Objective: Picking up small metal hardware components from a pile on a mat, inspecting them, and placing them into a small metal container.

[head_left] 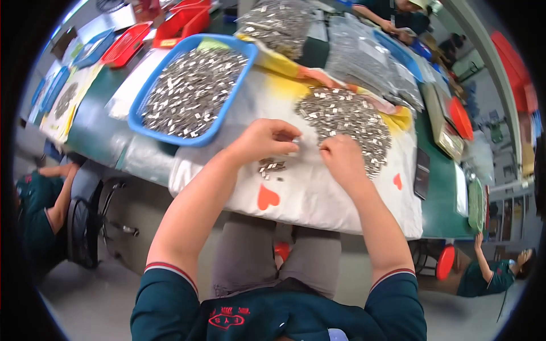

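A white cloth [318, 213] with red hearts lies on the table in front of me. Spread on its right half is a large pile of small flat metal pieces [347, 111]. My left hand [264, 140] is over the cloth's middle, thumb and forefinger curled together round what looks like a small metal piece [296, 140]. Just below that hand is a little heap of the same pieces [272, 166]. At the pile's left edge, my right hand [344, 159] has its fingers closed; whatever they hold is hidden.
A blue basket [133, 122] full of metal pieces stands at left. Behind the cloth lie a bulging clear bag of pieces [276, 25] and grey plastic bags [364, 54]. Red trays [128, 45] are far left. A dark phone-like slab [421, 173] lies right. Other people sit around.
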Motion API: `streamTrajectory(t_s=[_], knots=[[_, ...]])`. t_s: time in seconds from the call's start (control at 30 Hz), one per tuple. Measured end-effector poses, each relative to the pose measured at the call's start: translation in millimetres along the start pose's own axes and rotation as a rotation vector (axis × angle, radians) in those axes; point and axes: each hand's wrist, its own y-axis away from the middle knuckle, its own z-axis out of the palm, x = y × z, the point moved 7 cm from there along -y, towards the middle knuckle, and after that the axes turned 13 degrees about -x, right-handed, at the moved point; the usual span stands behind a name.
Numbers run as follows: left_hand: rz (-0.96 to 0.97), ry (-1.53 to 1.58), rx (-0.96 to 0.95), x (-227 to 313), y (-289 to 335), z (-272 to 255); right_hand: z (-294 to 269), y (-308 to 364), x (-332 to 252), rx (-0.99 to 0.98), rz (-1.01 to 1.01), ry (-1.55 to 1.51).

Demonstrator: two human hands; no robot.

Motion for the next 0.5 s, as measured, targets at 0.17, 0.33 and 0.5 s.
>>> streamTrajectory(t_s=[0.17, 0.33, 0.5], knots=[[0.140, -0.212, -0.007, 20.4, -22.3, 7.8, -17.7, -3.1, 10.1, -0.046, 0.053, 0.069], [0.144, -0.059, -0.004, 2.9, -12.2, -0.1, -20.7, -9.1, -18.3, 0.046, -0.045, 0.010], [0.146, 0.009, -0.005, 8.6, -6.8, 4.6, -7.8, -30.2, -0.4, 0.076, 0.144, -0.668]])
